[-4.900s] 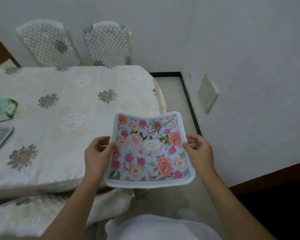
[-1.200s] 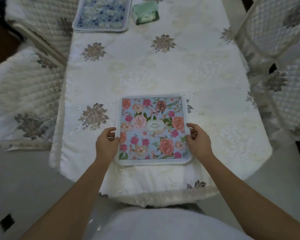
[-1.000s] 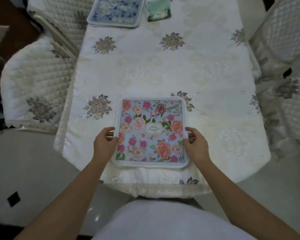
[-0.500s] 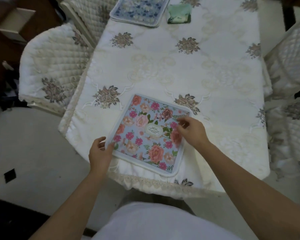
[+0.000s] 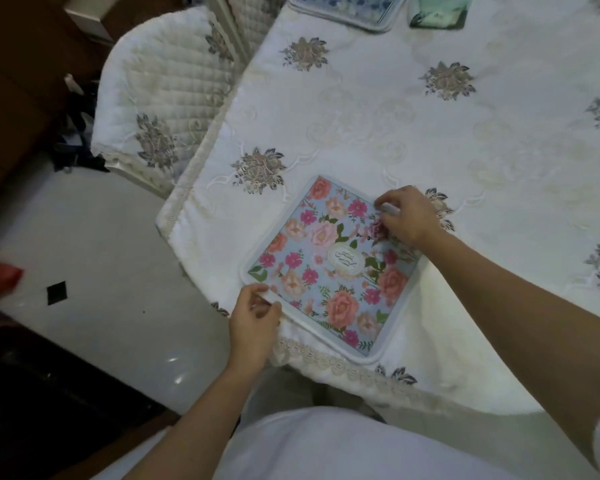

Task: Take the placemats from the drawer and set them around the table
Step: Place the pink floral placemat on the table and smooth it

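Observation:
A pink-and-blue floral placemat (image 5: 329, 268) lies flat on the white embroidered tablecloth (image 5: 395, 133), turned at an angle near the table's front edge. My left hand (image 5: 253, 318) pinches its near left corner. My right hand (image 5: 404, 216) pinches the mat's far right corner, fingers curled on the white border. A second, blue floral placemat (image 5: 347, 6) lies at the far end of the table, cut off by the top of the view.
A green faceted object (image 5: 437, 15) sits beside the blue placemat. A quilted white chair (image 5: 163, 91) stands at the table's left side. Dark wooden furniture (image 5: 21, 64) lines the left; a pale tiled floor (image 5: 94, 271) lies below.
The placemat came from the air onto the table's end and has been turned at an angle. My right hand moved from its right edge up to the far corner; my left stays on the near left corner.

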Tool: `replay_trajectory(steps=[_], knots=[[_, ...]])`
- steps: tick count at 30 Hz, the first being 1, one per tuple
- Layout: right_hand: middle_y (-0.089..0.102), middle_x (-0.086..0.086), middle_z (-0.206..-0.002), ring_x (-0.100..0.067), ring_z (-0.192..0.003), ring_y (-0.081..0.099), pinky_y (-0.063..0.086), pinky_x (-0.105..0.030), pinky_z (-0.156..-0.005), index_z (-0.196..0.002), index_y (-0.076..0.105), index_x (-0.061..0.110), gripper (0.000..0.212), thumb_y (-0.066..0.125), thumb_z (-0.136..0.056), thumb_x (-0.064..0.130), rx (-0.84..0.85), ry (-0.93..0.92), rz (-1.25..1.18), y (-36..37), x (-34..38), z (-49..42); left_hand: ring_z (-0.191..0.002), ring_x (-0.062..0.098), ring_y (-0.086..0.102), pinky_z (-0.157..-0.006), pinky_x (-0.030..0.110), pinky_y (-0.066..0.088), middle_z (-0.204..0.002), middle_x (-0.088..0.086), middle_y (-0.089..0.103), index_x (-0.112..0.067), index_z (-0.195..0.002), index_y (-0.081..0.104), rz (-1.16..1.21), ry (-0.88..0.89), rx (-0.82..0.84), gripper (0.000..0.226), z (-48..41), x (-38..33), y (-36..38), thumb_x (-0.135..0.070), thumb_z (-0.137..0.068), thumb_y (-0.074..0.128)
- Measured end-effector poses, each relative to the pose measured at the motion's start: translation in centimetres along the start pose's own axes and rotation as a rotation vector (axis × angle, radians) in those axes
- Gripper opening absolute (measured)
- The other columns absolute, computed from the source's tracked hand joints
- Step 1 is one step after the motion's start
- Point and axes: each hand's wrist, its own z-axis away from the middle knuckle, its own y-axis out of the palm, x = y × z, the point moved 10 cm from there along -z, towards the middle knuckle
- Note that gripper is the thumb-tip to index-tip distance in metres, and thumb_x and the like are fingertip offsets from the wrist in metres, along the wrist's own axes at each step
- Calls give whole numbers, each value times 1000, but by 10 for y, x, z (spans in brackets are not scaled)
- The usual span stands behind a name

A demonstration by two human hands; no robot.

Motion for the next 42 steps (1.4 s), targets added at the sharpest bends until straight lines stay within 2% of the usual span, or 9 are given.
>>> replay_trajectory(steps=[8, 15, 19, 23, 29, 32, 34, 38, 42], knots=[[68, 3, -95, -13, -73, 63, 52, -28, -65, -105, 73, 23, 20, 66, -88, 16, -101, 252, -353, -3, -35, 86, -89, 20, 68, -76, 40, 61, -98, 0, 66, -22, -103, 59, -145, 116, 16, 27, -41, -49, -12, 2, -90, 61], [66, -2, -90, -21, -78, 65, 56, -35, -70, -110, 70, 20, 23, 67, -88, 13, -205, 493, -446, 38, -51, 204, -92, 8, 64, -76, 25, 57, -106, -3, 64, -14, -110, 61, -184, 251, 244, 28, -77, -99, 22, 6, -91, 58], [63, 0, -95, -8, -76, 61, 46, -19, -60, -116, 65, 26, 29, 64, -90, 13, -267, 593, -410, 61, -43, 249, -92, 8, 66, -67, 19, 54, -105, -6, 66, -19, -108, 61, -283, 215, 397, 22, -81, -79, 26, -6, -91, 68], [59, 0, -101, -8, -80, 57, 47, -19, -68, -120, 63, 27, 32, 62, -91, 14, -331, 635, -353, 70, -30, 267, -90, 7, 68, -65, 18, 56, -100, -11, 70, -25, -96, 62, -389, 223, 515, 17, -71, -52, 20, -10, -91, 70], [57, 1, -101, -9, -78, 57, 41, -15, -63, -121, 64, 22, 30, 61, -92, 14, -354, 599, -331, 63, -15, 268, -77, 10, 67, -52, 11, 49, -93, -2, 68, -21, -100, 63, -452, 257, 463, 19, -62, -59, 5, -5, -90, 68], [57, 2, -103, -5, -77, 59, 41, -15, -62, -122, 64, 22, 30, 60, -93, 14, -379, 547, -316, 45, -13, 259, -67, 0, 63, -49, 11, 48, -94, -2, 67, -20, -99, 63, -475, 312, 448, 19, -59, -76, 11, -3, -91, 65], [56, 5, -103, -3, -76, 58, 41, -14, -63, -122, 65, 22, 30, 60, -93, 14, -424, 516, -301, 27, -15, 253, -72, -2, 63, -52, 12, 49, -94, -3, 67, -21, -97, 63, -466, 367, 452, 18, -58, -89, 20, -4, -91, 66], [55, 6, -102, -10, -75, 58, 44, -23, -67, -123, 65, 19, 31, 60, -93, 13, -485, 479, -254, -2, -27, 235, -87, 15, 63, -70, 22, 53, -93, -2, 68, -25, -94, 65, -479, 430, 441, 17, -61, -106, 39, -11, -87, 72], [53, 0, -102, -15, -78, 56, 52, -33, -77, -125, 64, 19, 34, 59, -93, 11, -398, 550, -267, 22, -52, 225, -67, -4, 61, -55, 6, 44, -84, -6, 62, -19, -103, 65, -545, 394, 466, 19, -62, -85, 53, -9, -89, 71]])
